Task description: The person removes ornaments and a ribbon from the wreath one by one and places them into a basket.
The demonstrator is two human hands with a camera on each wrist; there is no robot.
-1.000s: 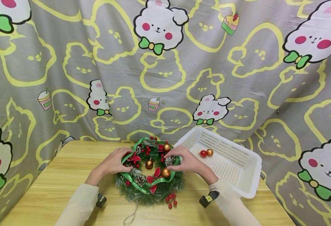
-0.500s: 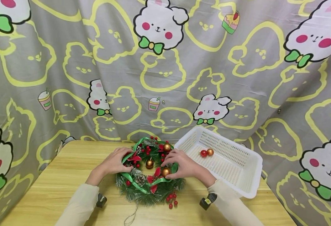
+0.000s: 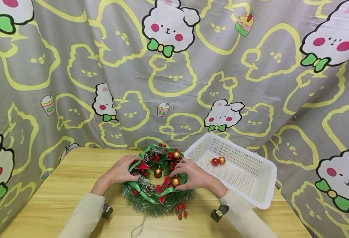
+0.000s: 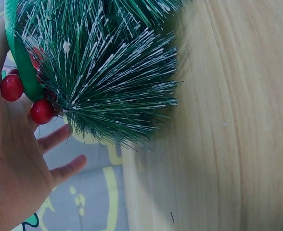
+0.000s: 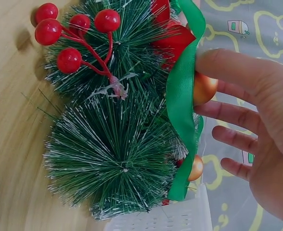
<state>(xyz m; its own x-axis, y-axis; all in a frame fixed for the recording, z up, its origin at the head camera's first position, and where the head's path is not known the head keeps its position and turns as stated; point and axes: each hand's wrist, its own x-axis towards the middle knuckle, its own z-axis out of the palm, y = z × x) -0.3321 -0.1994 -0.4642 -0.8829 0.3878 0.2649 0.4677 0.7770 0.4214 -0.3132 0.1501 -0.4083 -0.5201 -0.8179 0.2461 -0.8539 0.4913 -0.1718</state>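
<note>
A green Christmas wreath [image 3: 149, 207] lies on the table, trimmed with green ribbon [image 5: 180, 94], red berries, pine cones and red flowers. My left hand [image 3: 122, 170] holds its left side, thumb toward the front; in the left wrist view, two spread fingers [image 4: 69, 168] show past the needles. At the wreath's right side my right hand [image 3: 196, 176] pinches a gold ball ornament [image 3: 175, 181] between thumb and fingers, beside the ribbon. A second gold ball [image 3: 176, 155] sits farther back on the wreath, and another gold ball [image 3: 158, 172] shows at the ring's inner edge.
A white perforated plastic basket [image 3: 265, 195] stands right of the wreath, with a red ball [image 3: 215, 161] and a gold ball [image 3: 222, 160] inside. A berry sprig [image 3: 180, 207] juts out at the front right. A twine loop [image 3: 137, 230] trails toward the table's front. A patterned curtain [image 3: 174, 99] hangs behind.
My right hand has shifted slightly toward the front and closed its thumb and fingers around the front gold ball. The left hand and the wreath have stayed nearly still.
</note>
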